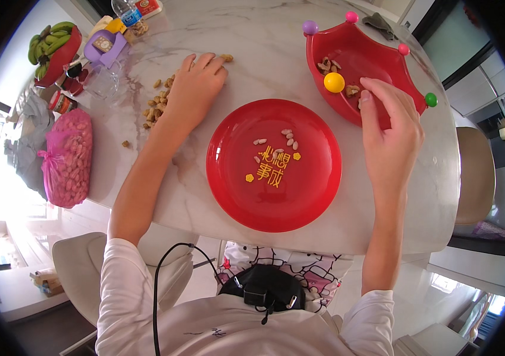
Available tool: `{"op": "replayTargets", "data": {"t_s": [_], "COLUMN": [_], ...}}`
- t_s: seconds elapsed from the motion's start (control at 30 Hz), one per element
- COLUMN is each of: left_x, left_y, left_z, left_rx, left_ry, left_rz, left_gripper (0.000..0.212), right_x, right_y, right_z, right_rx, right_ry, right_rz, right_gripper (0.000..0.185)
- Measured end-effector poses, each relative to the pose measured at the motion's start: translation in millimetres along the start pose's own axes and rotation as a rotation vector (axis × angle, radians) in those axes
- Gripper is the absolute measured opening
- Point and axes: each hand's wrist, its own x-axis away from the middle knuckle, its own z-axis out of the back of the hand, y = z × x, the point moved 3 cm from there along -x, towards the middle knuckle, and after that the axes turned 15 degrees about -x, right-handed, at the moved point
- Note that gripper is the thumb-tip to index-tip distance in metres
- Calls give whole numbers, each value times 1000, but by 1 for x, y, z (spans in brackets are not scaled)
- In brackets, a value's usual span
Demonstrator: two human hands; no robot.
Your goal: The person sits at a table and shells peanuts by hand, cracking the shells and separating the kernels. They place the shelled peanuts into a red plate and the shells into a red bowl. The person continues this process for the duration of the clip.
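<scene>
My left hand (199, 84) lies over the right side of a pile of unshelled peanuts (157, 107), its fingers bent; whether it grips one is hidden. One unshelled peanut (227, 58) sits just beyond its fingertips. My right hand (388, 107) is over the near rim of a red crown-shaped bowl (368, 49), thumb and index finger a little apart. Broken peanut shells (328, 66) lie inside that bowl, and a piece of shell (351, 91) is near my right fingertips. Between my hands a red round plate (274, 209) holds several shelled peanut kernels (290, 138).
A pink bag of peanuts (70, 160) stands at the table's left edge. Beyond it are a jar (62, 102), a clear glass mug (101, 82), a purple holder (105, 46), a plastic bottle (130, 15) and bananas (52, 42). A grey cloth (379, 26) lies behind the bowl.
</scene>
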Motion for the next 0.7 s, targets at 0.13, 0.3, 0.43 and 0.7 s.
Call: {"op": "replayTargets", "data": {"t_s": [0.13,0.3,0.43,0.7], "left_x": [1,2,3,1], "left_y": [1,-1,-4,-1], "left_z": [-3,9,10,-15], "left_rx": [-31,28,78,230], "left_ry": [-12,89,-22,44], "left_rz": [-13,-10,-7,37], "left_gripper": [22,20,19,13], "right_x": [-1,-1,-1,-2], "right_y": [0,2,2,3], "right_z": [1,3,3,1], "right_rx": [-13,-20,-83,-126], "right_ry": [20,38,43,68], "right_rz": [-26,-28,-63,-86], "right_gripper": [21,22,20,17]}}
